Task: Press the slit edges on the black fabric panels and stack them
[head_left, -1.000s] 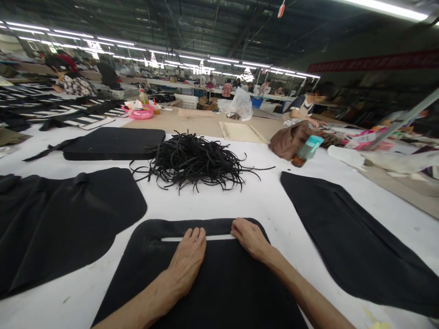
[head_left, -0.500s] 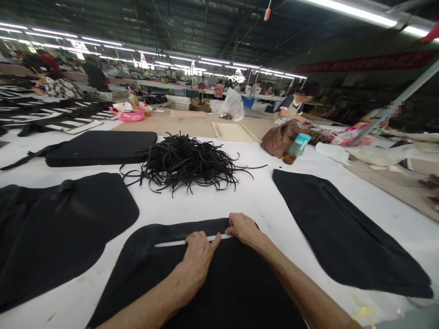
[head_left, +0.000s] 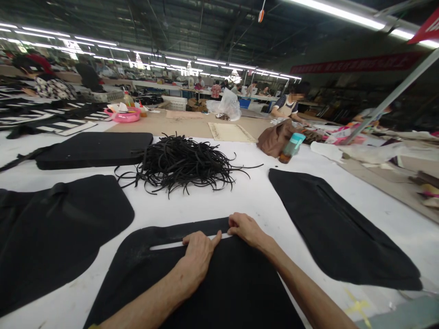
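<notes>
A black fabric panel (head_left: 233, 278) with rounded corners lies in front of me, with a long narrow slot showing white near its far edge. My left hand (head_left: 197, 253) rests at the middle of the slot, fingers curled down onto the panel and thumb stretched right along the gap. At the slot's right end, my right hand (head_left: 245, 227) pinches the strip of fabric beyond the slot between thumb and bent fingers. The fingertips of both hands are partly hidden.
A pile of thin black strips (head_left: 185, 162) lies beyond the panel. Other black panels flank it, one left (head_left: 68, 228) and one right (head_left: 343, 228). Farther off are a black stack (head_left: 96, 148), a bottle (head_left: 292, 147), a brown bag (head_left: 272, 139) and a pink basket (head_left: 125, 116). Co-workers sit beyond.
The view has turned slightly, so most things sit a little farther left. Both hands keep nearly the same places on the panel.
</notes>
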A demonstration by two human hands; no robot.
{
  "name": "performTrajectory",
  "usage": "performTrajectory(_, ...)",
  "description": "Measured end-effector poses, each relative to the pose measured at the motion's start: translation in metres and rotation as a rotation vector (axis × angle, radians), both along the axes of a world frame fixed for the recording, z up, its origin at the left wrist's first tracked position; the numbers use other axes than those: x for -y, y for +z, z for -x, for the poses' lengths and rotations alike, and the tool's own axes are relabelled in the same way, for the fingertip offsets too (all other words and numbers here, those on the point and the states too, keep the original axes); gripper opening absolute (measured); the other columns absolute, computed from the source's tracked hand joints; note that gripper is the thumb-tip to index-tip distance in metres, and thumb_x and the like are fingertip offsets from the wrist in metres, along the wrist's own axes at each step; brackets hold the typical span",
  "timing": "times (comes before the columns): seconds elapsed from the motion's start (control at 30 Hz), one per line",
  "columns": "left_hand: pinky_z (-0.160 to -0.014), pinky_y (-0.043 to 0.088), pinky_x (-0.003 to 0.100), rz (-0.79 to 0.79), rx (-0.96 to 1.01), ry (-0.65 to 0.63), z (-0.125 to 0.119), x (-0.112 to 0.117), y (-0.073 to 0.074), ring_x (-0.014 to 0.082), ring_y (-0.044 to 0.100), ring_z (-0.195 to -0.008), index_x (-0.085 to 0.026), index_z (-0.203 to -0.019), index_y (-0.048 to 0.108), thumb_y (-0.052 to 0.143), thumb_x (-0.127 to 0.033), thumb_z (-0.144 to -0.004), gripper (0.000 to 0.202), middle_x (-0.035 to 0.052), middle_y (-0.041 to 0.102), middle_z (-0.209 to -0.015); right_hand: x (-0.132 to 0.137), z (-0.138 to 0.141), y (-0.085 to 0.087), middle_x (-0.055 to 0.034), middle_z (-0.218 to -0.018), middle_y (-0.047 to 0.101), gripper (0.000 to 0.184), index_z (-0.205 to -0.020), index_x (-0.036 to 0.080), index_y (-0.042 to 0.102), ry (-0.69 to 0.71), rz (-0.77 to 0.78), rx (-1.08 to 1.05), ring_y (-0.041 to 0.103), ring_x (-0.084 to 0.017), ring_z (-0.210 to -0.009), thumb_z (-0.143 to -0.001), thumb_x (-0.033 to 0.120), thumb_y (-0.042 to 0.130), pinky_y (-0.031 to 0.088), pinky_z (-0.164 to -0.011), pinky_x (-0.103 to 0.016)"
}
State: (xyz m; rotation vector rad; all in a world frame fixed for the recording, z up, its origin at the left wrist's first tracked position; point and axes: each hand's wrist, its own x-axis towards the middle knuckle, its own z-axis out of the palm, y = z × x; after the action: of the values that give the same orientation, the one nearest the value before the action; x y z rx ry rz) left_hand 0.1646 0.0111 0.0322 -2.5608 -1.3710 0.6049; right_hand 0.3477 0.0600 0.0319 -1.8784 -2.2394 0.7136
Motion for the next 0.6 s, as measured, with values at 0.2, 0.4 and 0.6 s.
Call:
performTrajectory(0.2,-0.066,0.05,0.038,-0.053,0.192,0.008,0.028,0.003,-0.009,0.025,0.057,-0.084,-0.026,-0.134,0.032,0.034,-0.002,-0.077,0.062,0.0115,0.057,-0.094,-0.006,0.002,-0.009,0.0014,-0.068,0.055,0.008,-0.068,0.018,0.054,-0.037,0.06,0.015,0.048,-0.013,-0.067,-0.065,0.019,0.062,0.027,-0.056,-0.023)
performTrajectory(0.4,-0.098,0.041,0.041,-0.15,0.23,0.001,0.115,0.017,-0.025,0.0249,0.045,-0.113,-0.01,-0.125,0.047,0.026,0.002,-0.077,0.053,0.0122,0.05,-0.123,-0.004,-0.001,-0.006,0.0006,-0.072,0.054,0.006,-0.067,0.018,0.051,-0.013,-0.001,0.01,0.047,-0.013,-0.07,-0.068,0.015,0.056,0.028,-0.06,-0.024)
performTrajectory(0.6,-0.1,0.04,0.038,-0.177,0.254,0.248,0.184,0.028,-0.029,0.0218,0.044,-0.116,-0.019,-0.127,0.046,0.024,0.004,-0.076,0.06,0.0062,0.046,-0.131,0.01,-0.012,-0.011,0.0017,-0.074,0.052,0.006,-0.072,0.021,0.047,-0.041,-0.114,-0.022,0.048,-0.014,-0.071,-0.077,0.022,0.051,0.033,-0.064,-0.024)
